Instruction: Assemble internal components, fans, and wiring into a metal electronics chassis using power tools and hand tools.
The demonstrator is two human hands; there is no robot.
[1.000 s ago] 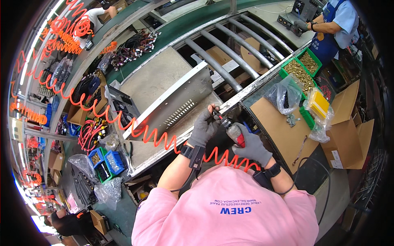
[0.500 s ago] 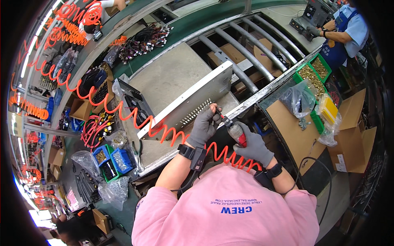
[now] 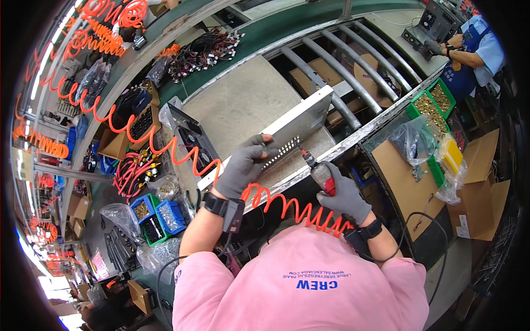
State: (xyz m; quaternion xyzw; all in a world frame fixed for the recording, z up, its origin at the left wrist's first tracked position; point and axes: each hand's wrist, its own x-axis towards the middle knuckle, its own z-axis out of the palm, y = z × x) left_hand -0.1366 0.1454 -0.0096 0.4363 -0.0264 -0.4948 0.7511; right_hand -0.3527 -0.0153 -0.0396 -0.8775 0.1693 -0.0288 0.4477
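At the desk's (image 3: 237, 105) near edge, the right hand (image 3: 349, 197) grips a driver (image 3: 322, 177); the left hand (image 3: 240, 169) is near a slotted panel (image 3: 302, 122).

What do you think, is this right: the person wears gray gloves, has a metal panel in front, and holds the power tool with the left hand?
Not quite: the head view shows the power tool in the right hand, not the left hand. The gray gloves and metal panel in front are correct.

Bright strip lights (image 3: 44, 67) run in a line along the left side of the room. A long green worktop (image 3: 265, 37) crosses the upper part; before it lies a grey worktop (image 3: 237, 91), with metal rollers (image 3: 361, 65) on its right, bordered by a worn, pale rail (image 3: 364, 128).
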